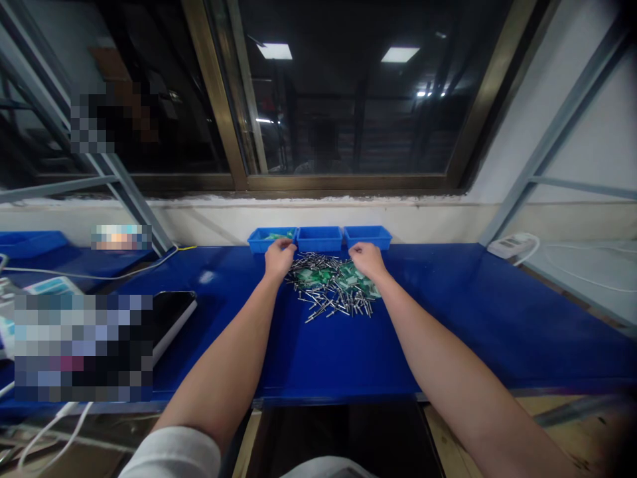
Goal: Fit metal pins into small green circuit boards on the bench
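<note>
A pile of thin silver pins (343, 304) that look like blind rivets lies on the blue table, mixed with flat green pieces (318, 275) whose kind I cannot make out. My left hand (280, 257) is at the pile's far left side, by the front of the left blue bin (257, 244), fingers curled together. Similar green bits (279, 235) lie in that bin. At the pile's far right side, my right hand (367, 259) has its fingers drawn together in front of the right blue bin (383, 238). Anything between the fingers of either hand is too small to see.
The middle blue bin (320, 239) stands between the other two, against the wall below a window. On the left of the blue table (448, 318) lies a dark device (174, 312), partly blurred out. A power strip (512, 245) sits at the back right.
</note>
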### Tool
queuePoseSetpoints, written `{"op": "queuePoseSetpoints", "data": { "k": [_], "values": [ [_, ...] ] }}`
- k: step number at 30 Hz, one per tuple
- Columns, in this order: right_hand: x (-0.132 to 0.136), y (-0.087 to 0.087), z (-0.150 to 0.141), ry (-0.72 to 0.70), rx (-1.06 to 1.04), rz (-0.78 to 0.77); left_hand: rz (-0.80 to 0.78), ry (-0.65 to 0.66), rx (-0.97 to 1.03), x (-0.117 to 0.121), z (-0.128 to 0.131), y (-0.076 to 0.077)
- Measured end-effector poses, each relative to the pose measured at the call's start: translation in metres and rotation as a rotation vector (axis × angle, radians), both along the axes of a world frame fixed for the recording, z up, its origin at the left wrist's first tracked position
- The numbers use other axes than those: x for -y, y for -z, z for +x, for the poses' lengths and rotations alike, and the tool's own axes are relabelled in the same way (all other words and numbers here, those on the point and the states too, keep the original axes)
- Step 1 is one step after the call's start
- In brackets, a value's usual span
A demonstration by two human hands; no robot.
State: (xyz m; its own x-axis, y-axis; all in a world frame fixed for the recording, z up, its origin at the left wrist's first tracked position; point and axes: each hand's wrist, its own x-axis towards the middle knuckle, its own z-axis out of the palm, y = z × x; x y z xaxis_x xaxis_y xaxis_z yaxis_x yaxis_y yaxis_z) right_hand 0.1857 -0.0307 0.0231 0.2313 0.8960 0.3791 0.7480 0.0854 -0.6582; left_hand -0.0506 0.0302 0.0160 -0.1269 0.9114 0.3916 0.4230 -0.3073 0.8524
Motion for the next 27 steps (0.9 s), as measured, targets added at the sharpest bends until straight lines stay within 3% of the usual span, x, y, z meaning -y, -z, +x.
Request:
{"op": "queuePoseSetpoints", "data": {
  "k": [3, 8, 12, 15, 21, 27],
  "values": [
    [0.000, 0.001, 0.008, 0.064, 0.058, -0.082, 0.042, 0.029, -0.200, 0.009, 0.009, -0.002],
    [-0.001, 0.002, 0.013, 0.086, 0.150, -0.174, 0.157, 0.284, -0.532, 0.024, 0.027, 0.003],
    [-0.001, -0.002, 0.011, 0.139, 0.224, -0.322, 0.231, 0.381, -0.651, 0.032, 0.034, 0.003],
    [-0.001, -0.004, 0.006, 0.098, 0.233, -0.376, 0.235, 0.381, -0.675, 0.035, 0.034, 0.002],
    [-0.001, -0.003, -0.003, -0.023, 0.086, -0.345, 0.235, 0.379, -0.692, 0.035, 0.034, 0.002],
    [-0.003, -0.002, -0.003, -0.087, -0.162, -0.095, 0.225, 0.396, -0.651, 0.037, 0.036, -0.001]
  ]
}}
